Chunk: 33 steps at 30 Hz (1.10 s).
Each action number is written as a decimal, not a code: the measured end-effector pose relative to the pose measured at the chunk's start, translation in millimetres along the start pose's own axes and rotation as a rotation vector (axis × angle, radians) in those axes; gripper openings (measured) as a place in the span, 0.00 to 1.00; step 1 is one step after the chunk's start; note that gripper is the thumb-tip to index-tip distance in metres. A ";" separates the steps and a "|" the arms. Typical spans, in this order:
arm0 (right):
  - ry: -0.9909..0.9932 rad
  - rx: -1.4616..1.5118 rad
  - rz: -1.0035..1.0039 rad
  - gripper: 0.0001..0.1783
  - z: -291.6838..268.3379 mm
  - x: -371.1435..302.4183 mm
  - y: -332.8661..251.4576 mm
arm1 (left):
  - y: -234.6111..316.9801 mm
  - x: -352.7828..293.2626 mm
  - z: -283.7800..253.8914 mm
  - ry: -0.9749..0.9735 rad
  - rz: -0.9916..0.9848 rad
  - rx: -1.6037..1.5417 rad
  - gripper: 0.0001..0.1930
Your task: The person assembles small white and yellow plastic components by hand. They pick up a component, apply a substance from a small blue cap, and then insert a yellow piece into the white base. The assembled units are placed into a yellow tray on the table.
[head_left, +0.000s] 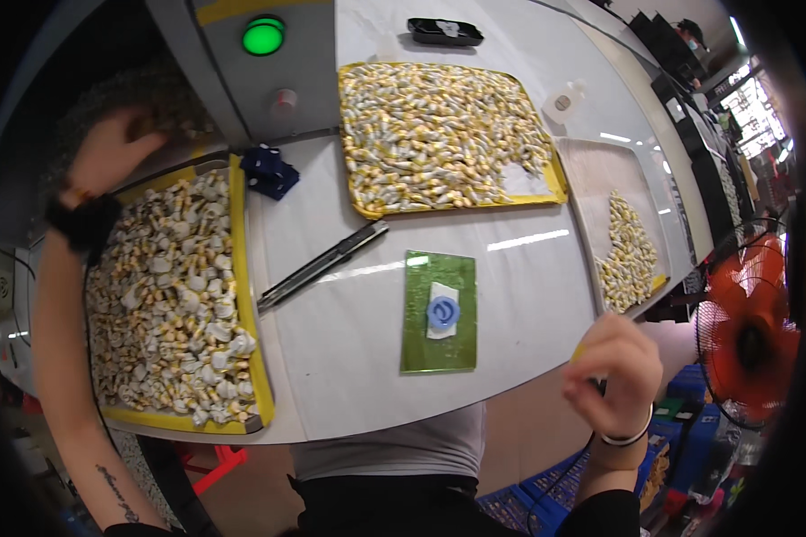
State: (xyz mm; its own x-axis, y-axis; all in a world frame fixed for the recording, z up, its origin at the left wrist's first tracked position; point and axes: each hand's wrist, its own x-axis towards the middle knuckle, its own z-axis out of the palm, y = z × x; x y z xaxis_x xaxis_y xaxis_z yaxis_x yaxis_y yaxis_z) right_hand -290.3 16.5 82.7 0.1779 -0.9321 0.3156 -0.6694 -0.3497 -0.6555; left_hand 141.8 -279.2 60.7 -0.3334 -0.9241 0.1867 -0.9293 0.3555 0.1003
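Observation:
My left hand [112, 148] reaches into a dark recess at the far left, just beyond a yellow-rimmed tray [256, 358]. Its thumb stands apart from the fingers, and I see nothing held; the fingertips are dim. Small yellow pieces with crumpled white ends [170, 295] fill this tray. My right hand [616, 371] is raised at the table's right front edge, fingers curled in toward the thumb. Whatever it may pinch is too small or hidden to name. Between the hands lies a green rectangular mat [441, 353] bearing a blue ring-shaped piece [443, 313] on a white patch.
A yellow tray [560, 183] of small yellow-and-silver pieces stands at the back. To its right, a pale tray [591, 166] holds a smaller heap. Black tweezers-like tool [322, 266], dark blue cloth [270, 172] and black case [445, 33] lie about. An orange fan [752, 331] stands right.

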 end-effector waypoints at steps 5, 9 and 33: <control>0.047 -0.282 0.053 0.06 -21.4 49.2 32.2 | 12.4 -73.1 -32.6 0.000 -0.068 -0.671 0.12; -0.129 -0.397 0.086 0.06 -26.2 94.1 84.3 | 90.0 -157.9 -51.0 0.107 -0.141 -1.108 0.26; -0.209 -0.136 -0.003 0.07 11.1 101.8 52.8 | 217.6 -227.4 48.1 -0.850 0.007 -2.577 0.21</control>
State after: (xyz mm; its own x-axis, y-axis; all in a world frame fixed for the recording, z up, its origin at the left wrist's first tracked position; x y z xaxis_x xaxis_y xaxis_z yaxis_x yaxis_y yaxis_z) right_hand -299.6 -97.9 72.6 0.3155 -0.9354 0.1596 -0.7570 -0.3495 -0.5521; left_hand 7.8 1.6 -7.0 -0.8198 -0.5661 0.0863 0.5453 -0.7256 0.4197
